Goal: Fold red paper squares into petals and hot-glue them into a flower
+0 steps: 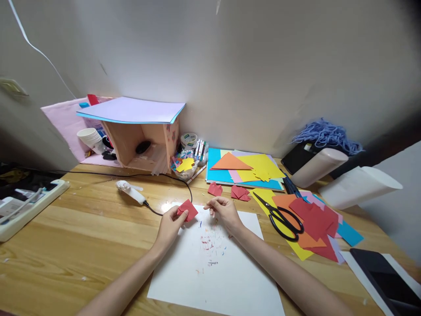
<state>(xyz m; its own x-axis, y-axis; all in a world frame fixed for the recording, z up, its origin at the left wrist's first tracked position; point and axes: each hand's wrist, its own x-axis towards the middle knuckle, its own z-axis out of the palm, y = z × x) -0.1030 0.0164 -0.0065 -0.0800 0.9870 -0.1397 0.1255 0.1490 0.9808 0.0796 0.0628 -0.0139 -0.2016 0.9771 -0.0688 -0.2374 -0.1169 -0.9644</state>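
In the head view, my left hand [171,224] pinches a folded red square of paper [188,210] between thumb and fingers, just over the top left edge of a white sheet [237,272]. That sheet carries scattered coloured marks. A short way to the right, my right hand [225,213] hovers above the sheet, fingers loosely bent and slightly apart, with nothing visible in them. Beyond it on the table lie two folded red paper pieces, one smaller [215,189] and one heart-like [240,193].
Black-handled scissors [284,221] rest on coloured paper pieces [315,221] at the right. Behind are stacked sheets [213,164], a cardboard box [144,140] and a tub of markers [192,156]. A white corded tool [130,192] lies left. A dark phone-like device [384,276] is at front right.
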